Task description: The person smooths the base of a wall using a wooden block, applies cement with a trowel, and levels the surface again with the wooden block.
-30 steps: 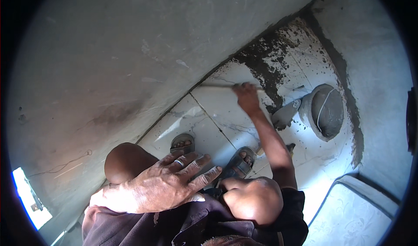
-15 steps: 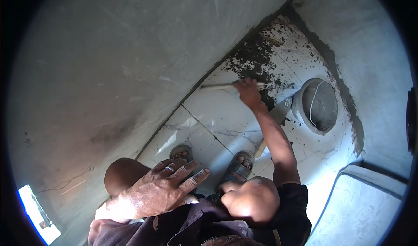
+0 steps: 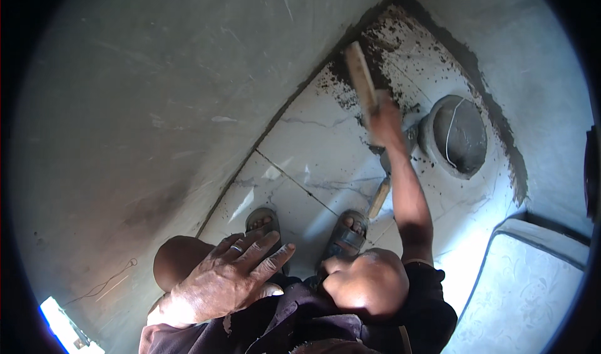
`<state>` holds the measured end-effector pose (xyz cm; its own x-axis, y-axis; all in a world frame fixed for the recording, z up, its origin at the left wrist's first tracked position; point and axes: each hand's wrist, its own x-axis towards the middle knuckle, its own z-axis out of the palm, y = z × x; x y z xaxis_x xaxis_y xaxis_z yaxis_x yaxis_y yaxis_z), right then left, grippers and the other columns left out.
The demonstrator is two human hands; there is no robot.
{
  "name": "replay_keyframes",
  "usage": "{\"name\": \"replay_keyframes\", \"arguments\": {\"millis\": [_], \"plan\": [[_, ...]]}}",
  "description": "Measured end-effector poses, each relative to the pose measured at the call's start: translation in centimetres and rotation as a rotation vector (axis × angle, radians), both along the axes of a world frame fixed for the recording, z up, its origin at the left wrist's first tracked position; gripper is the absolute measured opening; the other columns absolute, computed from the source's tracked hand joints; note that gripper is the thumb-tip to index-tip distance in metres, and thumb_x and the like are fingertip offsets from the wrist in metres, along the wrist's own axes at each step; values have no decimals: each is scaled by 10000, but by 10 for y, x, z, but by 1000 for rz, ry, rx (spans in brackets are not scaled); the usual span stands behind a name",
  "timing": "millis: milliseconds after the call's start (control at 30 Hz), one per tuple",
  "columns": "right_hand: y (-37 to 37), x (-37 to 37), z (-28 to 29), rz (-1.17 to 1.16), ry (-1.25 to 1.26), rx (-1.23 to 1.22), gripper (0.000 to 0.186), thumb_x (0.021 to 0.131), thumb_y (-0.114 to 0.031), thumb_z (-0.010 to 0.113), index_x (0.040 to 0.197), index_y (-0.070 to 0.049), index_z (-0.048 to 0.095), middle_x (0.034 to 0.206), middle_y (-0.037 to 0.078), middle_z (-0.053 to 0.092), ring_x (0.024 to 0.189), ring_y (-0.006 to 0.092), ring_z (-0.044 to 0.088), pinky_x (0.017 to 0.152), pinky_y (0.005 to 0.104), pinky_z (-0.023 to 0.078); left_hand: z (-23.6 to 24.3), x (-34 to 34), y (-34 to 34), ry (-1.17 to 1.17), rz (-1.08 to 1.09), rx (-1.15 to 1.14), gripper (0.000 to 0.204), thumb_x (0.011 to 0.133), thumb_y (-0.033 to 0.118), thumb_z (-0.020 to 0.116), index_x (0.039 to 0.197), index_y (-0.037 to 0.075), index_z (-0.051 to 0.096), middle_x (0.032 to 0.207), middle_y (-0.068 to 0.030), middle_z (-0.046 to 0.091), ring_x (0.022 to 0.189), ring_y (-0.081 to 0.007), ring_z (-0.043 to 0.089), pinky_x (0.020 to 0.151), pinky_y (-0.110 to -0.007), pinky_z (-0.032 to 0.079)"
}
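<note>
My right hand (image 3: pixel 385 125) reaches out over the tiled floor, closed around the near end of a flat strip of wood (image 3: pixel 360 69). The strip's far end lies over dark, crumbly mortar (image 3: pixel 382 66) beside the wall's foot. Under my right forearm lies a trowel with a wooden handle (image 3: pixel 379 198); my arm hides part of its grey blade. My left hand (image 3: pixel 228 272) rests palm down by my left knee, fingers spread, with a ring on one finger and nothing in it.
Right of my right hand stands a mortar-caked bucket (image 3: pixel 460 138) with a thin wire handle. Grey plastered walls (image 3: pixel 156 103) meet at the far corner, with dark mortar along their feet. A pale, patterned mattress-like block (image 3: pixel 519 285) is at the lower right. My sandalled feet (image 3: pixel 347 235) stand on the tiles.
The wood strip has swung from lying crosswise to pointing away toward the corner. My right hand has shifted slightly right. My left hand stays by the knee.
</note>
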<state>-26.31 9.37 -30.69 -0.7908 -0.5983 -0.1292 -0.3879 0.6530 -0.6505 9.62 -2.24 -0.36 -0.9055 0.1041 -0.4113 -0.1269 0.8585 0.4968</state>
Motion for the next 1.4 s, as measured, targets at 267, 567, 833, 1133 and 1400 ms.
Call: {"name": "replay_keyframes", "arguments": {"millis": [267,567,833,1133,1400], "plan": [[48,175,-48,547,-339,19,344,838,-64,542,1177,-12,563,1118,244,623,1039,421,601,915,500,463,1,-6,-2,-10,-31,21,687,822,483,665,1378,110,512,1341,-162,549,1123,-339,606,983,-452,493],[2,18,-66,135,196,209,322,784,3,556,1104,-28,577,973,216,663,915,399,660,777,495,537,0,-4,-2,9,-3,-15,668,821,525,638,1326,94,567,1318,-161,581,1103,-347,635,966,-464,513],[20,117,-47,522,-239,203,521,824,-25,542,1339,21,479,1322,240,544,1235,372,524,1040,455,428,1,-2,-2,19,18,-14,674,807,528,652,1323,101,574,1289,-172,593,1112,-358,624,958,-467,509],[-7,24,-68,150,440,-14,308,757,17,537,1062,-1,576,925,206,648,901,379,648,812,484,520,-1,-7,0,-41,42,-18,701,793,465,702,1384,139,512,1325,-160,556,1157,-345,587,978,-473,485],[20,63,-56,56,-322,-121,286,860,-186,632,1098,-61,536,1014,251,654,967,421,641,794,466,503,-1,-2,4,-37,52,-45,701,828,489,661,1416,154,479,1314,-155,565,1120,-350,600,956,-471,493]]}}
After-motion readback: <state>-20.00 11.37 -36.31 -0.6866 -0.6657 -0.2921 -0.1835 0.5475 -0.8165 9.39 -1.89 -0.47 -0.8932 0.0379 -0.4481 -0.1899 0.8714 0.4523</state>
